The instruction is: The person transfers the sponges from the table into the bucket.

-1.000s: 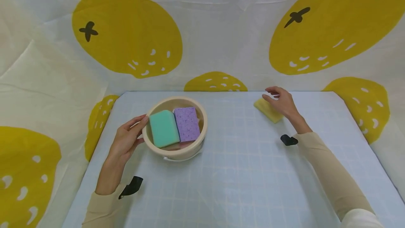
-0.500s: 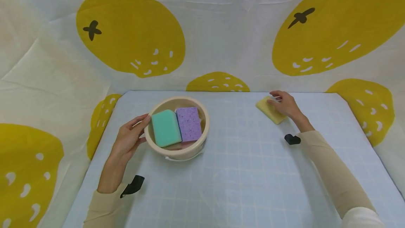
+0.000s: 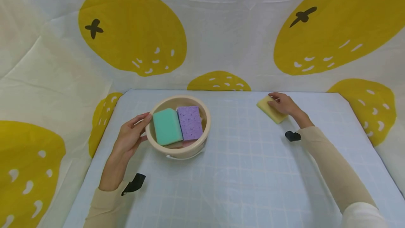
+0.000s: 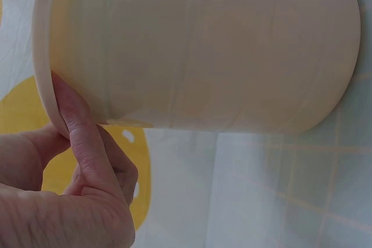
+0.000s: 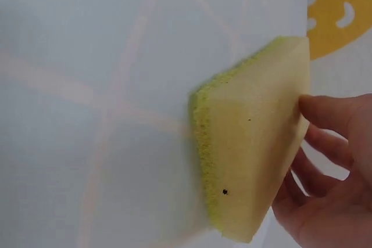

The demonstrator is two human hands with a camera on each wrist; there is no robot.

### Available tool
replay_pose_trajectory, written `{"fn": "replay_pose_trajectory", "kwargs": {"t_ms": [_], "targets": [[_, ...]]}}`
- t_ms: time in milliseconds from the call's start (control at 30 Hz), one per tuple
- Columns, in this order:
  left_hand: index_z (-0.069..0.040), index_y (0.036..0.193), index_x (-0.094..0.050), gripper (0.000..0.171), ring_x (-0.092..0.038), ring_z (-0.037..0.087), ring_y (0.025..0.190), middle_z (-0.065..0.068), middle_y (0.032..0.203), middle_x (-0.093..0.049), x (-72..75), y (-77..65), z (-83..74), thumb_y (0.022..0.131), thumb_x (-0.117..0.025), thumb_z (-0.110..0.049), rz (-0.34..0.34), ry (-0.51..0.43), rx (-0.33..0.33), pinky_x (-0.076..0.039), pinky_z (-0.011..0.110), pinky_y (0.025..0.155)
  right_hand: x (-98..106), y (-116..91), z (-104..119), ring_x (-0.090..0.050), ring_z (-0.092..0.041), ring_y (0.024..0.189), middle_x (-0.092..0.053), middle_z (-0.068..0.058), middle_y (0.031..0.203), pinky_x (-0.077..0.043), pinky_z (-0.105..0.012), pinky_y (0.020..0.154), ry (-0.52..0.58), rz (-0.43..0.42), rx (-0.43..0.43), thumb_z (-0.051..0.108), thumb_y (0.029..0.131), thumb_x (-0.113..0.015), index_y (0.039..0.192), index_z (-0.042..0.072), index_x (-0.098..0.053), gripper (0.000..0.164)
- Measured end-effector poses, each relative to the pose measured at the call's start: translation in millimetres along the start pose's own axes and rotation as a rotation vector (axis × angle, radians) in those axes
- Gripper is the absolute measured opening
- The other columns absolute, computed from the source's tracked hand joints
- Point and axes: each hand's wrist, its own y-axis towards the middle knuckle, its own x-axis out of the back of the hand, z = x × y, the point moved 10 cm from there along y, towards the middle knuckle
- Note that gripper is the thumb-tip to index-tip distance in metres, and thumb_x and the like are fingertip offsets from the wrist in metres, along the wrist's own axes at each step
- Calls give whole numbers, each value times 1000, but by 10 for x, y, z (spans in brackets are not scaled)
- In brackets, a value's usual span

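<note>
My left hand (image 3: 129,137) pinches the rim of a cream bucket (image 3: 178,153) at its left side; the left wrist view shows fingers at the rim, against the bucket wall (image 4: 203,50). Inside lie a turquoise sponge (image 3: 167,127) and a purple speckled sponge (image 3: 190,123), with pinkish pieces partly hidden under them. Over at the far right, my right hand (image 3: 284,105) grips the edge of a yellow sponge (image 3: 271,109). In the right wrist view this sponge (image 5: 250,137) has a smooth pale face and a rough yellow-green layer, and my fingertips are at its edge.
The table (image 3: 240,171) has a pale blue checked cover. A white cloth with yellow fruit prints (image 3: 133,27) hangs behind it and at both sides. The bucket's white handle (image 3: 186,157) hangs down at the front.
My right hand has lowered onto the yellow sponge, its fingers closing at the edge. My left hand has stayed at the bucket rim. The whole head view has shifted slightly.
</note>
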Motion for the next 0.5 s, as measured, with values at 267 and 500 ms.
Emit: {"fn": "replay_pose_trajectory", "kwargs": {"t_ms": [267, 500], "targets": [[-12, 145, -56, 70, -66, 10, 105, -4, 122, -67, -6, 1, 0, 89, -76, -49, -11, 29, 8, -60, 25, 83, 123, -23, 60, -51, -50, 124, -50, -35, 139, -42, -62, 107, 21, -59, -10, 21, 104, -61, 138, -5, -49, 45], [-11, 143, -58, 68, -66, 8, 105, -6, 118, -68, -4, -2, -6, 89, -77, -47, -7, 15, 5, -60, 25, 81, 222, -110, 167, -55, -47, 119, -57, -33, 133, -47, -60, 103, 6, -79, 1, 20, 102, -65, 133, -4, -54, 41]]}}
